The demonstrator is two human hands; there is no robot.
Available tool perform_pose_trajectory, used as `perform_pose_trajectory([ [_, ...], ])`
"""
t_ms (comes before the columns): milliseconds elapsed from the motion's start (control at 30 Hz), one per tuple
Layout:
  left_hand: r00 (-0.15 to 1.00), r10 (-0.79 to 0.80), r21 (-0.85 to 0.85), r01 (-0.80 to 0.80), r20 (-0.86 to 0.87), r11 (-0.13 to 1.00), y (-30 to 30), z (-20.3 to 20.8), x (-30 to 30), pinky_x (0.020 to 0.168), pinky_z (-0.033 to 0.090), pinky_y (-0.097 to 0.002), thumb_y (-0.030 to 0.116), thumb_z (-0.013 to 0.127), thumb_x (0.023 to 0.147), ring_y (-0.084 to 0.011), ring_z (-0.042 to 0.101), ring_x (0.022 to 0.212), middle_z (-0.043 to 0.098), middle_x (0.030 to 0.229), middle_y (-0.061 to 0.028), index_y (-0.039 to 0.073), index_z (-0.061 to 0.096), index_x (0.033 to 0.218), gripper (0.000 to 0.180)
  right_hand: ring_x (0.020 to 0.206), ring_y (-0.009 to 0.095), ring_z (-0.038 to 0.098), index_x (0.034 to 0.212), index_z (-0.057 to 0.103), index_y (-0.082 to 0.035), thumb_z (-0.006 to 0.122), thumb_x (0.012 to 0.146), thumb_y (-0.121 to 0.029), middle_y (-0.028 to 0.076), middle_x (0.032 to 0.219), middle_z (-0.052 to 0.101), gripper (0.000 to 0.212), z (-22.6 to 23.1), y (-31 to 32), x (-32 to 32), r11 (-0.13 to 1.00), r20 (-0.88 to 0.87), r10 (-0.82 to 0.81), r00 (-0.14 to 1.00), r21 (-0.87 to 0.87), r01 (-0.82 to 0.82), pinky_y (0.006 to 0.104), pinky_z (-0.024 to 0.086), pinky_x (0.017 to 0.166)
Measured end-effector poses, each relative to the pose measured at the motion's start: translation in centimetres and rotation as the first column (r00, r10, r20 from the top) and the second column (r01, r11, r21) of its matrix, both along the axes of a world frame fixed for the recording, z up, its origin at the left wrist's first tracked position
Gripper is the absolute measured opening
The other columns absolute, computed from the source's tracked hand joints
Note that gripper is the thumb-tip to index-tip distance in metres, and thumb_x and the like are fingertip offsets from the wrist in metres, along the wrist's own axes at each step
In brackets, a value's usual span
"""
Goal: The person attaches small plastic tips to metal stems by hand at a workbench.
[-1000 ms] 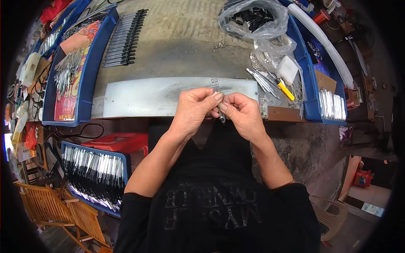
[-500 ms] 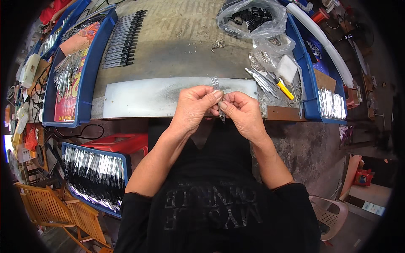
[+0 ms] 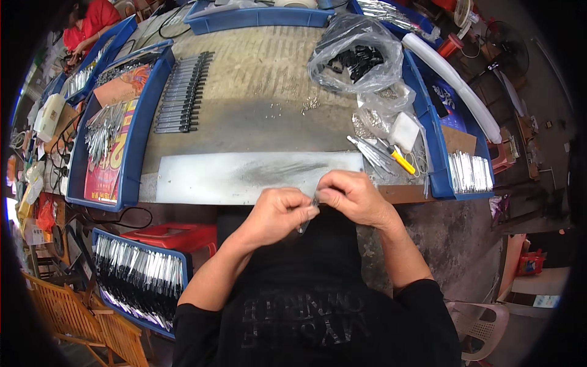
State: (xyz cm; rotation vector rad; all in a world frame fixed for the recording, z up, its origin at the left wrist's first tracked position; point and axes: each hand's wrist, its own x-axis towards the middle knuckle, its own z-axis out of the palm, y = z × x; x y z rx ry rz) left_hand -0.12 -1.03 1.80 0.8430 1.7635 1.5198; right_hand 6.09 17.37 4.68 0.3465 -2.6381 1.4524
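Over the near edge of the bench, both my hands are brought together on a slim metal strip (image 3: 301, 229). Only its lower end shows clearly, slanting down below the fingers; the rest is hidden in my grip. Thumb and fingers of my left hand (image 3: 275, 215) pinch it from the left. My right hand (image 3: 353, 197) pinches at its upper part, with the fingers curled. Beyond my hands a long white plate (image 3: 202, 177) with dark smudges lies along the bench edge.
Slim black-and-silver pieces (image 3: 182, 92) lie in a row at the far left. Blue trays (image 3: 131, 177) hold metal strips. At right are a plastic bag of black parts (image 3: 361, 61) and a yellow-handled tool (image 3: 403, 162). A filled crate (image 3: 183, 260) stands lower left.
My hands have come down toward me and the strip now tilts, mostly hidden by the fingers. The view has shifted, showing more of the bench's far side and a person in red.
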Motion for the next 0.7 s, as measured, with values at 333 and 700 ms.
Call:
perform_pose_trajectory([
  [333, 0.99, -0.071, -0.002, 0.071, -0.119, 0.997, 0.2, 1.0, -0.5, 0.054, 0.041, -0.0243, 0.007, 0.061, 0.081, -0.0087, 0.049, 0.06, 0.055, 0.067, -0.0026, -0.002, 0.059, 0.083, 0.009, 0.055, 0.022, 0.053, 0.073, 0.055, 0.001, 0.059, 0.08, -0.009, 0.011, 0.061, 0.054, 0.013, -0.1, -0.2, -0.3, 0.999, -0.043, -0.032, 0.999, -0.045, 0.03, 0.031, 0.042, 0.052],
  [700, 0.53, 0.327, 0.151, -0.348, -0.783, 0.925, 3.4, -0.6, -0.5, 0.049, 0.045, -0.0347, 0.01, 0.06, 0.078, -0.0259, 0.057, 0.059, 0.056, 0.067, -0.0082, 0.005, 0.054, 0.084, 0.009, 0.057, 0.003, 0.042, 0.073, 0.056, 0.001, 0.058, 0.086, -0.013, -0.003, 0.061, 0.051, 0.018, -2.2, -1.5, -1.7, 0.867, 0.121, -0.377, 0.918, -0.302, 0.396, 0.0203, 0.035, 0.049],
])
